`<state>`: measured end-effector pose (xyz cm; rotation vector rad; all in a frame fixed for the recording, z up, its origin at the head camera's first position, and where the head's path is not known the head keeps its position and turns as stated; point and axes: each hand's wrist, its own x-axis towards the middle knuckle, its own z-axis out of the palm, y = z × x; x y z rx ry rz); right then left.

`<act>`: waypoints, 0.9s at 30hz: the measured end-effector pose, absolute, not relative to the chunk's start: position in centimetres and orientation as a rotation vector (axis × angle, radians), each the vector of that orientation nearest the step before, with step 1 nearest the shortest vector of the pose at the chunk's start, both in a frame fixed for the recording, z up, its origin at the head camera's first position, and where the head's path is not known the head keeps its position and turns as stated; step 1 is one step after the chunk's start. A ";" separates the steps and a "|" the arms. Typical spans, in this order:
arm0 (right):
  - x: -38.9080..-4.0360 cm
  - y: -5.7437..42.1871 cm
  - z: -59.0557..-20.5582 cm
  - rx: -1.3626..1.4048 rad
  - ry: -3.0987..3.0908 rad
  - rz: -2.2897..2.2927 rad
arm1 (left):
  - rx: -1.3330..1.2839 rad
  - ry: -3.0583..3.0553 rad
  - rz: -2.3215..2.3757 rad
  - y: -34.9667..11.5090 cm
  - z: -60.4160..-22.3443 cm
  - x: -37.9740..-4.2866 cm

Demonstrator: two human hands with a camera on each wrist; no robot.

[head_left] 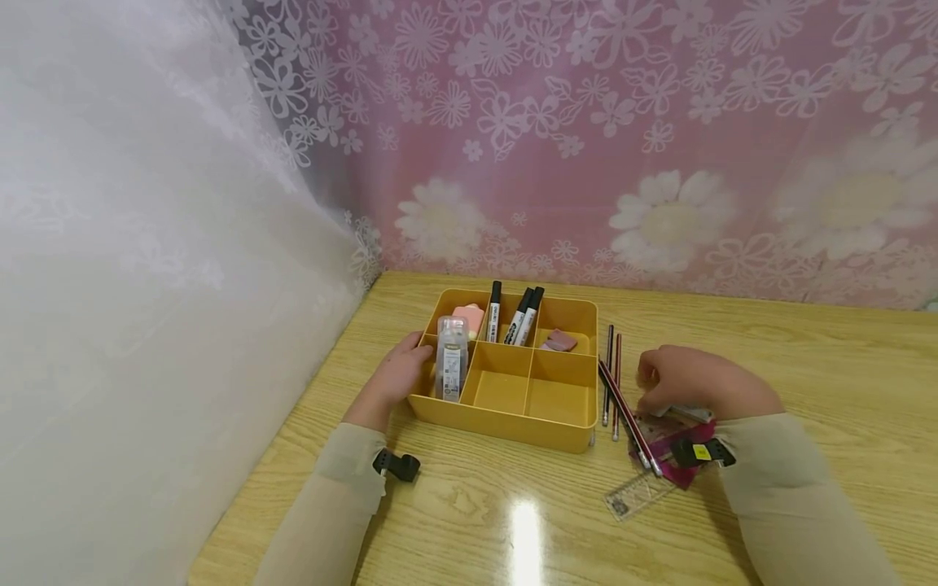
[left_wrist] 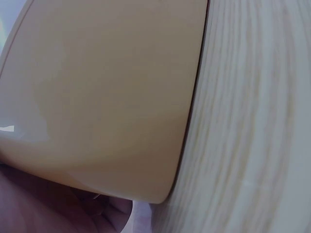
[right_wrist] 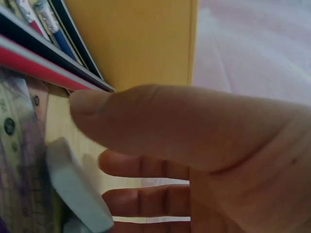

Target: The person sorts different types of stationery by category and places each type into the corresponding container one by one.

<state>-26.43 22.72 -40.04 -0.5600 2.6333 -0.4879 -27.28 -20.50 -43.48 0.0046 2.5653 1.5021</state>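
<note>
A yellow organizer box (head_left: pixel 506 425) stands on the table. My left hand (head_left: pixel 399 373) holds its left wall at the rim; in the left wrist view, fingers (left_wrist: pixel 114 216) bend around the box's smooth outer wall (left_wrist: pixel 116 97). To the right of the box, my right hand (head_left: pixel 685 378) hovers over loose stationery. Its thumb and fingers are apart with nothing between them in the right wrist view. Close to the fingertips lies a white, rounded-ended object (right_wrist: pixel 77 184). Several pencils (head_left: pixel 632 419) and a clear ruler (head_left: pixel 639 495) lie beside this hand.
Inside the box are a clear plastic case (head_left: pixel 452 366), a pink item (head_left: pixel 469 317), black-capped markers (head_left: pixel 522 317) and dull pink pieces (head_left: pixel 560 340). A magenta sheet (head_left: pixel 685 476) lies under the right wrist. A floral curtain (head_left: pixel 557 163) hangs behind the table (head_left: pixel 454 505).
</note>
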 end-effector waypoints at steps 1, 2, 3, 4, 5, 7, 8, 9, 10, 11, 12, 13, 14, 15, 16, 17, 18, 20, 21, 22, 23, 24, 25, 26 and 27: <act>-26.4 22.7 -40.1 -0.558 2.619 -0.494 | 0.004 2.566 1.502 -20.5 -43.5 -27.3; -26.3 22.6 -40.2 -0.558 2.612 -0.494 | 0.004 2.566 1.503 -20.5 -43.5 -27.3; -26.3 22.5 -40.2 -0.556 2.605 -0.496 | 0.004 2.570 1.501 -20.5 -43.5 -27.3; -26.3 22.4 -40.2 -0.554 2.604 -0.489 | 0.001 2.570 1.501 -20.5 -43.4 -27.3; -26.2 22.3 -40.2 -0.552 2.603 -0.479 | -0.003 2.571 1.500 -20.5 -43.4 -27.3; -26.1 22.2 -40.3 -0.545 2.603 -0.465 | -0.008 2.571 1.499 -20.5 -43.4 -27.3; -26.1 22.1 -40.3 -0.542 2.602 -0.457 | -0.012 2.568 1.501 -20.4 -43.4 -27.3; -26.1 22.1 -40.3 -0.541 2.600 -0.448 | -0.018 2.564 1.503 -20.4 -43.4 -27.2; -26.1 22.0 -40.3 -0.539 2.599 -0.440 | -0.024 2.559 1.506 -20.4 -43.3 -27.2; -26.1 22.0 -40.4 -0.545 2.599 -0.432 | -0.025 2.557 1.508 -20.4 -43.3 -27.2; -26.1 22.0 -40.4 -0.547 2.600 -0.424 | -0.022 2.556 1.508 -20.4 -43.3 -27.2; -26.1 22.0 -40.4 -0.551 2.603 -0.415 | -0.019 2.555 1.509 -20.4 -43.3 -27.2; -26.1 22.0 -40.3 -0.556 2.603 -0.413 | -0.020 2.555 1.509 -20.4 -43.3 -27.2; -26.1 22.0 -40.3 -0.561 2.605 -0.414 | -0.016 2.554 1.510 -20.4 -43.3 -27.2; -26.1 22.1 -40.2 -0.561 2.608 -0.415 | -0.009 2.555 1.509 -20.4 -43.3 -27.2; -26.1 22.1 -40.2 -0.559 2.611 -0.418 | -0.004 2.554 1.510 -20.4 -43.4 -27.2; -26.1 22.1 -40.2 -0.555 2.613 -0.425 | -0.001 2.553 1.511 -20.4 -43.4 -27.2; -26.2 22.2 -40.1 -0.558 2.620 -0.453 | 0.000 2.547 1.515 -20.5 -43.4 -27.2; -26.3 22.2 -40.1 -0.564 2.627 -0.465 | 0.001 2.544 1.519 -20.5 -43.4 -27.2; -26.3 22.2 -40.0 -0.572 2.637 -0.480 | 0.003 2.544 1.519 -20.5 -43.5 -27.2; -26.4 22.1 -40.0 -0.585 2.647 -0.495 | 0.000 2.542 1.522 -20.5 -43.4 -27.2; -26.5 22.0 -40.0 -0.600 2.664 -0.502 | -0.002 2.543 1.522 -20.5 -43.4 -27.2; -26.6 22.0 -40.0 -0.618 2.686 -0.508 | -0.002 2.543 1.524 -20.5 -43.4 -27.2; -26.7 21.9 -40.0 -0.640 2.710 -0.509 | -0.001 2.543 1.527 -20.4 -43.4 -27.2; -26.8 21.8 -40.0 -0.652 2.735 -0.509 | -0.002 2.543 1.528 -20.4 -43.4 -27.2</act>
